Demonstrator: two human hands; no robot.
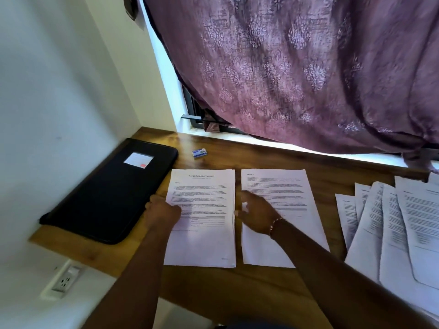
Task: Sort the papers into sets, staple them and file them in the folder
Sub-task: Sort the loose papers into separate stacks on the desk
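Two sets of printed papers lie side by side on the wooden desk (pixel 249 293). The left paper set (pixel 202 243) has a title page on top; the right paper set (pixel 278 184) shows plain text. My left hand (pixel 163 210) grips the left edge of the left set, thumb on top of the sheet and fingers curled off its edge. My right hand (pixel 257 213) lies over the gap between the sets, fingers relaxed and reaching the left set's right edge. A black zip folder (pixel 111 193) lies shut at the far left.
A small blue-and-white staple box (pixel 199 153) sits behind the papers. Several loose printed sheets (pixel 389 233) fan out at the right. A purple curtain (pixel 308 67) hangs over the desk's far edge. A wall socket (pixel 64 280) is below the desk's left end.
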